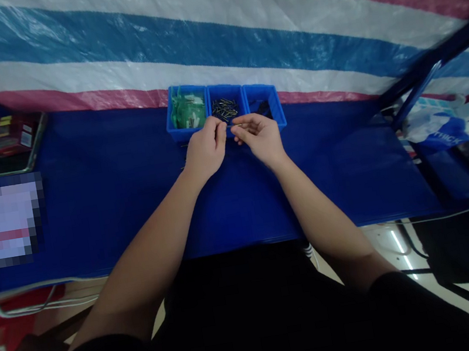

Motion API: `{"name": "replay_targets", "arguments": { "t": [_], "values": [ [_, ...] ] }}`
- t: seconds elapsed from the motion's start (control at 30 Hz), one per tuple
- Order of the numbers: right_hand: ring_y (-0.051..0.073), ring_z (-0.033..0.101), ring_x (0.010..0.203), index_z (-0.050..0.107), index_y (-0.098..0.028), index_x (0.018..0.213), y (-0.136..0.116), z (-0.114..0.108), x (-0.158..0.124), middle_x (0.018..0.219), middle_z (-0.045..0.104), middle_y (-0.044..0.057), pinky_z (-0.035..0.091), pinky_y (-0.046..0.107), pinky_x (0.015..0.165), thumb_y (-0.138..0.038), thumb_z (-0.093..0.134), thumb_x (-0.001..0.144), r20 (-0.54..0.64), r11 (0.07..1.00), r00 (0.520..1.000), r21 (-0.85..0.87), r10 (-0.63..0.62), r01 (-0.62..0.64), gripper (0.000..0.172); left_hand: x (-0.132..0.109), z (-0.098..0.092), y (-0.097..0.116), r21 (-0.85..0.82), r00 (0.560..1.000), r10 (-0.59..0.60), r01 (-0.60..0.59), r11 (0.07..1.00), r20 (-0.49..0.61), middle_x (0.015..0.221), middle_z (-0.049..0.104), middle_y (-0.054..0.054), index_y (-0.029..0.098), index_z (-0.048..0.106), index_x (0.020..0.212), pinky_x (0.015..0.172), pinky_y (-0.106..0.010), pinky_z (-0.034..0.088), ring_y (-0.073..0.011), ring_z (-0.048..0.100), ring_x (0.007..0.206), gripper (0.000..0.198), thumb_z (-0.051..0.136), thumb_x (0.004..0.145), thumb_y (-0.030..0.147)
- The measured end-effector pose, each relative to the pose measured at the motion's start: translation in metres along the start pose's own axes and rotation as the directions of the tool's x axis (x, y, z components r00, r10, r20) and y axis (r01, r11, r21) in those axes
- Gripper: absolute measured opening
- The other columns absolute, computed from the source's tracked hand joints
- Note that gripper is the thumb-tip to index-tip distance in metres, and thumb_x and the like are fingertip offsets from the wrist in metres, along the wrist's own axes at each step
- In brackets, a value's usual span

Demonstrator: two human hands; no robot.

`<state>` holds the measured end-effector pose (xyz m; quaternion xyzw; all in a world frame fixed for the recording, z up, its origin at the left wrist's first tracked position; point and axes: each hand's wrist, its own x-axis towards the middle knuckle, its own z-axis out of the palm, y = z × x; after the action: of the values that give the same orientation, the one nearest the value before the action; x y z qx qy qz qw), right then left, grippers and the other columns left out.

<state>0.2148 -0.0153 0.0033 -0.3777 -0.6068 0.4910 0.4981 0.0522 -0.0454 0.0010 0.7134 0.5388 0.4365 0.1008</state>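
My left hand [207,149] is closed, its thumb and forefinger pinched together in front of the middle blue bin [224,87]. What its fingertips hold, if anything, is too small to make out. Facing it a short gap away, my right hand [263,138] pinches a small thin metallic piece [236,126] that points toward the left fingertips. Several slim dark and brass-coloured pieces [224,107] lie in the middle bin. The left blue bin [169,120] contains a green plastic bag [183,109] with white pieces. Dark pieces [260,106] are in the right blue bin [280,110], partly hidden by my right hand.
The bins stand on a blue table [121,187] against a striped plastic sheet [141,36]. A red box [10,135] sits in a tray at the far left, behind a pixelated patch. Blue frame posts rise at both sides; a plastic bag [440,128] is at right.
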Motion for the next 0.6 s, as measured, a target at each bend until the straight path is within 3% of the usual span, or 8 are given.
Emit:
{"name": "replay_targets", "arguments": {
  "t": [0.23, 0.43, 0.6],
  "values": [
    [0.007, 0.059, 0.059, 0.068, -0.012, 0.088, -0.0049, -0.0008, -0.0004, 0.078, 0.067, 0.004, 0.051, 0.02, 0.053, -0.06, 0.073, 0.078, -0.05, 0.998, 0.998, -0.05, 0.038, -0.04, 0.05, -0.0024, 0.0002, 0.0001, -0.125, 1.0, 0.004, -0.003, 0.992, 0.007, 0.069, 0.059, 0.001, 0.021, 0.053, 0.116, 0.063, -0.026, 0.043, -0.0122, 0.057, 0.058, 0.026, 0.042, 0.104, 0.041],
    [0.006, 0.057, 0.055, 0.065, -0.012, 0.081, -0.0052, -0.0012, -0.0025, 0.072, 0.064, 0.003, 0.049, 0.019, 0.049, -0.062, 0.068, 0.082, -0.039, 0.994, 0.998, -0.091, 0.051, -0.055, 0.051, -0.0026, -0.0017, 0.0028, -0.106, 0.999, 0.031, -0.027, 0.994, 0.031, 0.07, 0.061, -0.001, 0.02, 0.056, 0.103, 0.062, -0.026, 0.043, -0.0123, 0.056, 0.059, 0.028, 0.039, 0.104, 0.042],
    [0.009, 0.062, 0.064, 0.068, -0.013, 0.099, -0.0026, 0.0004, -0.0028, 0.08, 0.067, 0.003, 0.056, 0.022, 0.06, -0.058, 0.074, 0.078, -0.015, 0.998, 1.0, -0.054, 0.01, -0.011, 0.05, -0.0006, -0.0009, 0.0021, -0.029, 1.0, -0.014, 0.014, 0.999, 0.011, 0.067, 0.059, -0.002, 0.019, 0.053, 0.09, 0.061, -0.028, 0.04, -0.0139, 0.056, 0.058, 0.031, 0.037, 0.105, 0.041]
  ]
}}
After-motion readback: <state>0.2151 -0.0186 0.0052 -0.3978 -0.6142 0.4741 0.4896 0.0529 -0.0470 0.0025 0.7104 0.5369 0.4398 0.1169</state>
